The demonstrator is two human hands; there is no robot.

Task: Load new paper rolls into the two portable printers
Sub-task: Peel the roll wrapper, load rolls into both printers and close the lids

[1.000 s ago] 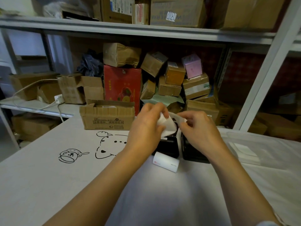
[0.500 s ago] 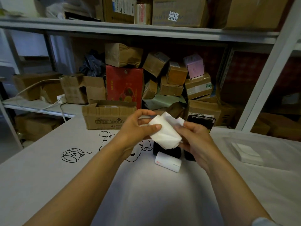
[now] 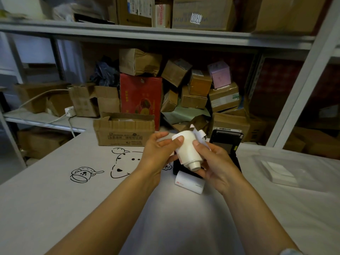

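Both my hands hold one white paper roll (image 3: 186, 150) above the table, its torn wrapper (image 3: 199, 134) sticking out behind it. My left hand (image 3: 158, 151) grips the roll's upper left side with the thumb on top. My right hand (image 3: 216, 163) grips its lower right end. Under my hands stand two black portable printers; the right printer (image 3: 227, 142) has its lid up, and the left printer (image 3: 177, 167) is mostly hidden. A second wrapped roll (image 3: 189, 184) with a red logo lies on the table in front of them.
The white table (image 3: 92, 208) bears black cartoon drawings (image 3: 121, 161) at the left. An open cardboard box (image 3: 123, 132) sits at the table's far edge. A clear plastic tray (image 3: 287, 168) with white pads lies at the right. Shelves stacked with boxes rise behind.
The roll has come further out of its wrapper and now points its end toward me. My hands have lifted slightly off the printers and turned the roll.
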